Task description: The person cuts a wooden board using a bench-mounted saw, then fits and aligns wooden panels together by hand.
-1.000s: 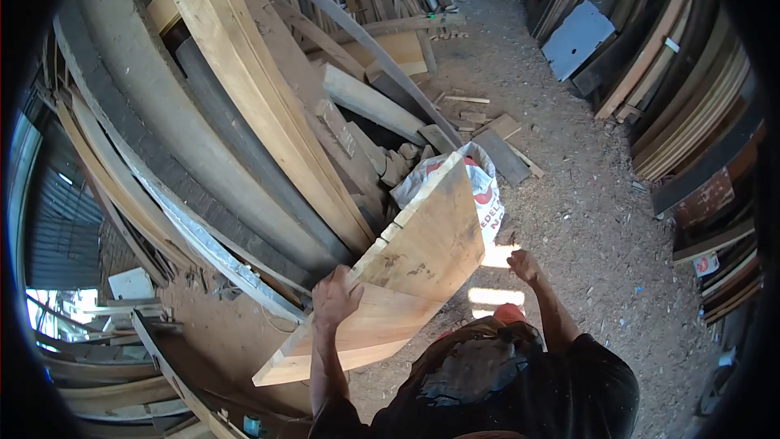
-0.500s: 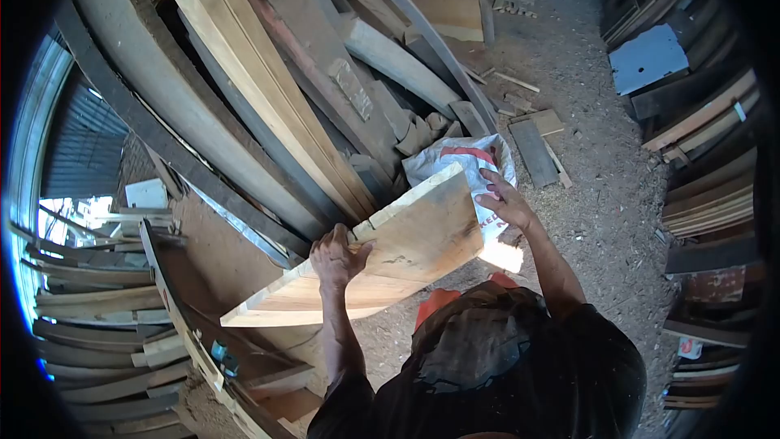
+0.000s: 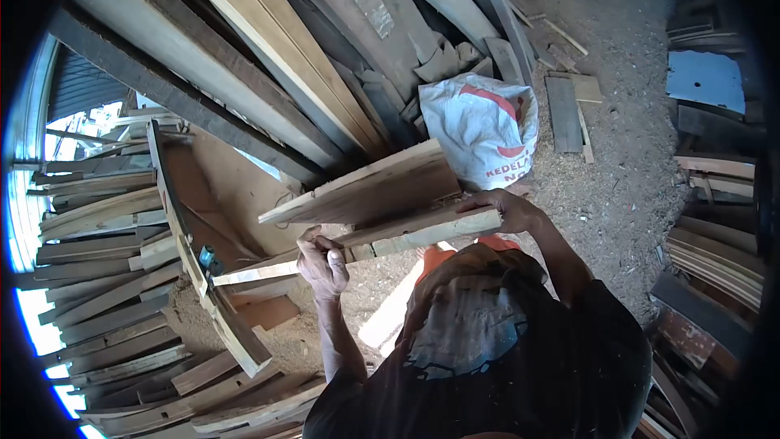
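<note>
The left hand grasps the near board around its upper edge, fingers curled and thumb on the near side. The right hand grips it by its right end, fingers laid over the top. The board is in front of the person, its narrow, pale edge up and its broad faces steep.

Holding it well looks to call for a firm pinch across the thickness, palms off the rough edge and both wrists level, so that the long left end, beyond the left hand, does not dip or swing. Feet belong clear of the lower edge.

Its long axis runs almost from nine to three o'clock, the right end aimed slightly toward two and the left end slightly toward eight. From the board, the second board lies at eleven to twelve, just beside it; the sack is at one, and the leaning timbers at eleven.
</note>
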`<state>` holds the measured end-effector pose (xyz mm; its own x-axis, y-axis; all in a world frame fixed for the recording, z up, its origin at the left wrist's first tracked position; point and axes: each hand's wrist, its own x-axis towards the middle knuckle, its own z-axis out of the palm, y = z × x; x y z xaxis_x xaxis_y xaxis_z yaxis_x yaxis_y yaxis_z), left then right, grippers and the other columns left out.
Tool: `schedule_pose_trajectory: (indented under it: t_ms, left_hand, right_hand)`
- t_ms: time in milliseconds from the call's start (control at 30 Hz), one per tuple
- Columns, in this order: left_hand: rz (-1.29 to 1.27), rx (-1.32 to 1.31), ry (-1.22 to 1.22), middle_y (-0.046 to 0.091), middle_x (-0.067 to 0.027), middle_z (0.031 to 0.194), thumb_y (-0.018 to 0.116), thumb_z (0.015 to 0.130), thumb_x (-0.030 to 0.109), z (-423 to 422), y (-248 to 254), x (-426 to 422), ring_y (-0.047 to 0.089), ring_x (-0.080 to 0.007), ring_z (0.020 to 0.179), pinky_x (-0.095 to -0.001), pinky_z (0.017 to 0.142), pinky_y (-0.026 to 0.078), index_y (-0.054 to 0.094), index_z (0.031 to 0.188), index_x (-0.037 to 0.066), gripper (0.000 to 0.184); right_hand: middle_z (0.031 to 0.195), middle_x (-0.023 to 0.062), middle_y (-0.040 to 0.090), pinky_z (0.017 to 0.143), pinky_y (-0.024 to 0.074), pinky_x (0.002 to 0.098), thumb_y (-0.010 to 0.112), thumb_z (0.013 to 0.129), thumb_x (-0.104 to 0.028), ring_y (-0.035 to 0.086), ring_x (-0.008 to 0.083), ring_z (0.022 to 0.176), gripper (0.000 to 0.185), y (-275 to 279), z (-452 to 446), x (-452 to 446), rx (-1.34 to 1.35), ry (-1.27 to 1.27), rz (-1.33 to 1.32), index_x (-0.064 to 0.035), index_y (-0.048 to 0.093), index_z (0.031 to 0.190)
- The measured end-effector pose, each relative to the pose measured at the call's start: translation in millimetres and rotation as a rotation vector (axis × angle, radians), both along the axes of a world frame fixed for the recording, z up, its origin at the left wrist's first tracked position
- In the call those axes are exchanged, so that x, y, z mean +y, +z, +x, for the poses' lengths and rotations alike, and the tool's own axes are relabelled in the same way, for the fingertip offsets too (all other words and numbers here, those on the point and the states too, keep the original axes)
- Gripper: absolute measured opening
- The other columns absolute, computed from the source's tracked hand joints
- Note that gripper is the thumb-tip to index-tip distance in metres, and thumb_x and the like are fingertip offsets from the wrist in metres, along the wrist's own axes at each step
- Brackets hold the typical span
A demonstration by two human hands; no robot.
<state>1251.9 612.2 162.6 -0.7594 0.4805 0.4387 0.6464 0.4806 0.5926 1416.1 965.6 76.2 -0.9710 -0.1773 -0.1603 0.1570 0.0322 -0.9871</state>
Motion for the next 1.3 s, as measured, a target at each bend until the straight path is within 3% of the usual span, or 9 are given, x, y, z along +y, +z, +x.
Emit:
schedule_pose_trajectory:
  t_ms: [200,300,400,500,733,900,1033,1133,1300]
  left_hand:
    - [0.014,0.084,0.1,0.053,-0.0046,0.062,0.043,0.103,0.052,5.1,-18.3,-8.8,0.057,-0.0177,0.054,-0.0314,0.055,0.045,0.048,0.128,-0.001,0.059]
    - [-0.016,0.096,0.111,0.053,-0.0041,0.06,0.043,0.104,0.044,4.9,-17.8,-8.4,0.057,-0.0197,0.053,-0.0348,0.06,0.048,0.049,0.122,-0.002,0.05]
    - [-0.035,0.054,0.144,0.052,-0.0035,0.06,0.043,0.104,0.044,9.0,-14.6,-6.8,0.057,-0.0192,0.053,-0.0345,0.06,0.048,0.051,0.122,-0.001,0.049]
    - [-0.035,0.041,0.169,0.05,-0.003,0.059,0.044,0.104,0.046,12.5,-16.3,-6.8,0.057,-0.0182,0.053,-0.0333,0.058,0.047,0.054,0.121,0.0,0.049]
    - [-0.078,0.048,0.192,0.052,-0.0035,0.058,0.046,0.104,0.045,19.6,-13.6,-5.2,0.055,-0.0175,0.052,-0.0332,0.055,0.045,0.057,0.121,-0.001,0.05]
    - [-0.074,0.069,0.194,0.052,-0.0041,0.058,0.047,0.103,0.042,19.5,-14.1,-5.6,0.054,-0.0181,0.051,-0.0335,0.055,0.045,0.058,0.12,-0.002,0.048]
    - [-0.067,0.086,0.195,0.053,-0.004,0.058,0.048,0.103,0.042,17.8,-14.3,-4.1,0.054,-0.0192,0.051,-0.0341,0.055,0.045,0.058,0.12,-0.002,0.048]
    - [-0.064,0.094,0.189,0.052,-0.0037,0.058,0.049,0.102,0.041,15.7,-16.2,-4.4,0.053,-0.0197,0.051,-0.0344,0.056,0.044,0.058,0.119,-0.002,0.048]
    - [-0.051,0.109,0.191,0.052,-0.0025,0.056,0.05,0.102,0.041,16.5,-16.9,-6.6,0.051,-0.0196,0.051,-0.0346,0.056,0.043,0.059,0.119,-0.001,0.046]
  right_hand:
    - [0.127,0.014,0.065,0.1,0.0493,0.0366,0.085,0.073,-0.016,0.066,0.0252,0.112,0.066,-26.3,7.0,-2.3,0.097,-0.01,0.106,-0.0048,0.063,0.134]
    - [0.122,0.0155,0.067,0.1,0.0495,0.0381,0.085,0.07,-0.019,0.067,0.0294,0.11,0.067,-26.1,8.7,1.7,0.142,-0.002,0.317,-0.0039,0.064,0.131]
    - [0.126,0.0167,0.067,0.101,0.0506,0.0377,0.083,0.076,-0.025,0.063,0.0294,0.119,0.06,-49.7,10.1,16.0,0.008,0.094,0.469,-0.0059,0.064,0.13]
    - [0.121,0.018,0.069,0.103,0.0482,0.0412,0.083,0.075,-0.027,0.065,0.0339,0.114,0.059,-61.2,27.1,31.2,0.006,0.023,0.578,-0.0041,0.065,0.127]
    - [0.128,0.0193,0.066,0.103,0.0479,0.0448,0.066,0.088,-0.043,0.062,0.0365,0.119,0.057,-148.1,70.9,49.6,-0.408,-0.156,0.83,-0.0043,0.062,0.13]
    - [0.103,0.0214,0.071,0.088,0.0539,0.0461,0.068,0.081,-0.038,0.068,0.0385,0.098,0.045,-219.5,106.3,42.0,-0.385,-0.16,0.809,-0.0008,0.07,0.106]
    - [0.098,0.0234,0.071,0.085,0.0538,0.0465,0.067,0.078,-0.036,0.068,0.0398,0.096,0.04,-233.1,116.3,34.1,-0.461,-0.112,0.689,0.0011,0.071,0.093]
    - [0.104,0.0236,0.072,0.088,0.0543,0.0453,0.068,0.08,-0.036,0.069,0.0392,0.1,0.041,-236.9,113.3,32.1,-0.508,-0.027,0.697,-0.0011,0.073,0.101]
    - [0.095,0.0228,0.072,0.081,0.0548,0.0453,0.067,0.08,-0.036,0.07,0.0378,0.091,0.036,-251.2,111.5,29.9,-0.484,-0.141,0.583,-0.0015,0.073,0.092]
